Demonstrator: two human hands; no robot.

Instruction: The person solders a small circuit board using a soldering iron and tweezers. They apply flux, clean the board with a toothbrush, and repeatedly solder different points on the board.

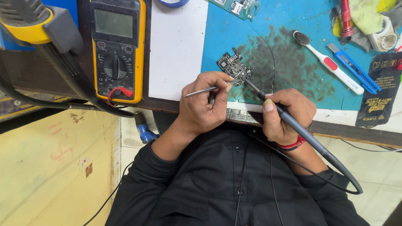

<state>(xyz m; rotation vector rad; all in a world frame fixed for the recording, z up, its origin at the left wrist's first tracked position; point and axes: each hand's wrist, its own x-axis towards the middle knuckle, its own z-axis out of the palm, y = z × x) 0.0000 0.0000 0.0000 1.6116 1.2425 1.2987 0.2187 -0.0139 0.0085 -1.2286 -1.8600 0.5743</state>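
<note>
The left hand point(203, 104) pinches the tweezers point(205, 89) and the right hand point(287, 115) grips the soldering iron point(293, 125), so both tips should stay steady on the little circuit board point(234, 65).

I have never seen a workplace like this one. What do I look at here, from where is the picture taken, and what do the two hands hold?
The one picture comes from a camera worn on the person's head, looking down at their own hands and black shirt. There is no machine, only two bare hands. The left hand holds thin metal tweezers, whose tips reach a small dark circuit board. The right hand holds a pen-shaped soldering iron with a cable, its tip also at the board. The board lies on a stained blue mat. On that mat there are also a white and red toothbrush and a blue utility knife. At the left stands a yellow multimeter.
</note>
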